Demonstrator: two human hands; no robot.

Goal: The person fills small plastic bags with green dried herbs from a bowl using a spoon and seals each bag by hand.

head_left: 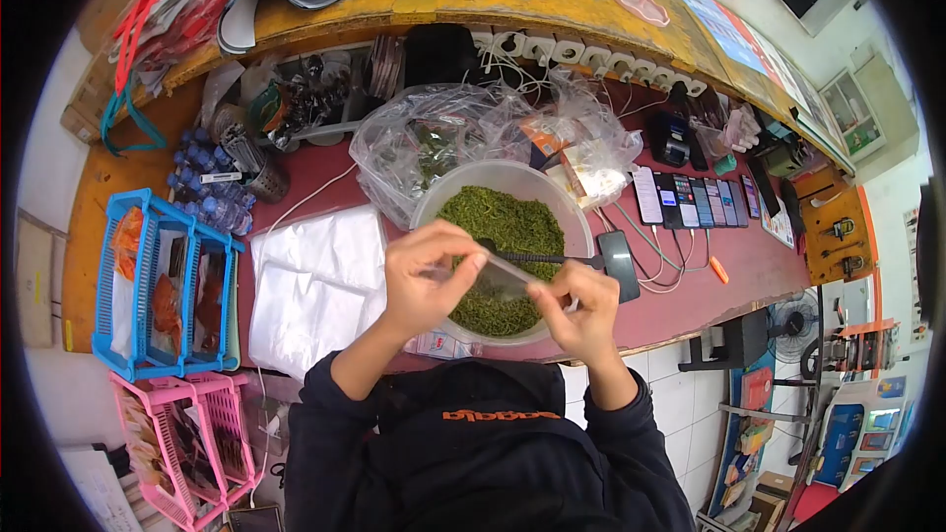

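Both hands are raised over a round translucent tub filled with finely shredded green plant material. Between them a small clear plastic bag is stretched by its edge. My left hand pinches one end of that edge between thumb and fingers; my right hand pinches the other. Under the bag, a black-handled utensil lies across the tub toward its right rim, its far end partly hidden by my left fingers.
Flat white plastic bags lie left of the tub. Behind it sits a large clear bag with green leaves inside. Several phones with cables line the right, a dark phone close by the tub. Blue baskets stand far left.
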